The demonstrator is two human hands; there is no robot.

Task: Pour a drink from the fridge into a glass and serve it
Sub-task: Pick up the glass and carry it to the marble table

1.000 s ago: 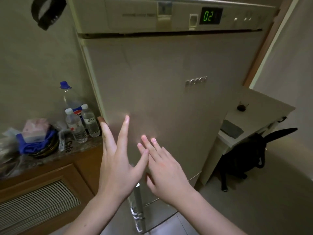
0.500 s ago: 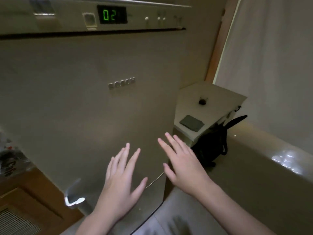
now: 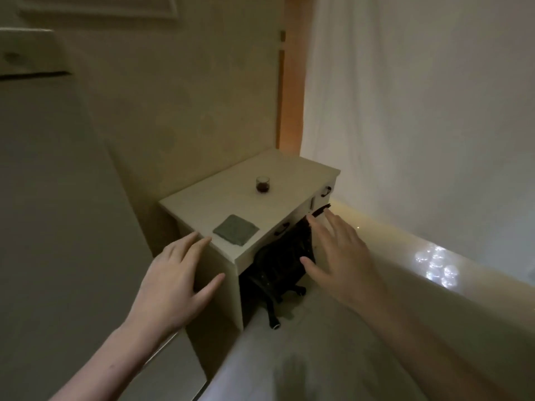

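Note:
A small clear glass with dark drink in its lower half stands upright on the white desk, toward the far side. The fridge, its door closed, fills the left of the view. My left hand hovers with fingers spread, in front of the desk's near corner and beside the fridge. My right hand is spread too, over the floor to the right of the desk, well short of the glass. Both hands hold nothing.
A folded grey cloth lies near the desk's front edge. A black bag sits under the desk with straps on the floor. A white curtain hangs along the right, above a low pale ledge.
The view has swung right, away from the fridge door and counter toward the desk. Both empty hands have moved with it and spread apart, now level with the desk's near end.

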